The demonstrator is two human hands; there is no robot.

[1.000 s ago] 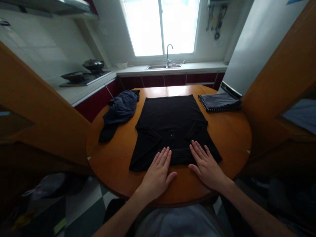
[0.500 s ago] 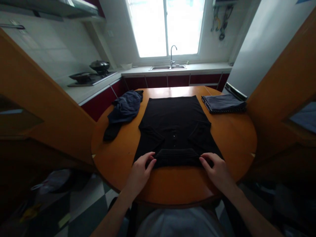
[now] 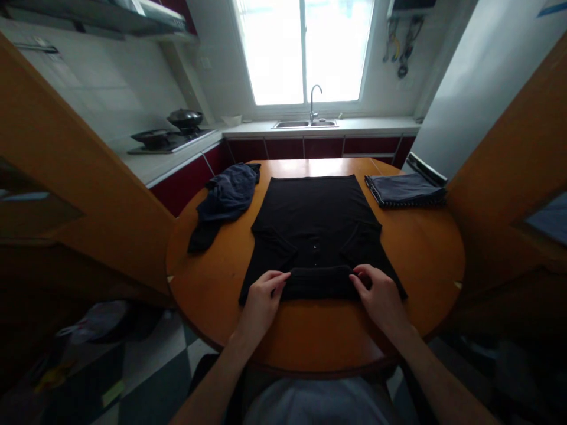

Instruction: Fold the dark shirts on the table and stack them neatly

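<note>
A black polo shirt [image 3: 315, 206] lies flat on the round wooden table [image 3: 305, 342], its collar towards me and its hem at the far side. Both sleeves are folded inward over the body, and small buttons show in the middle below the collar. At the collar's left end, my left hand [image 3: 264, 298] pinches the fabric between thumb and fingers. My right hand [image 3: 378, 295] pinches the collar's right end in the same way. The collar band stretches between the two hands.
A crumpled dark blue garment [image 3: 230, 192] lies at the table's left. Folded grey clothes [image 3: 405, 190] are stacked at the right rear, near a dark-edged object [image 3: 427, 168]. Wooden door panels flank the table. Behind it are a sink [image 3: 292, 124] and a stove with pans [image 3: 185, 118].
Both hands have moved inward along the collar, closer to each other, and keep pinching it. The whole view has shifted slightly; the other clothes lie as before.
</note>
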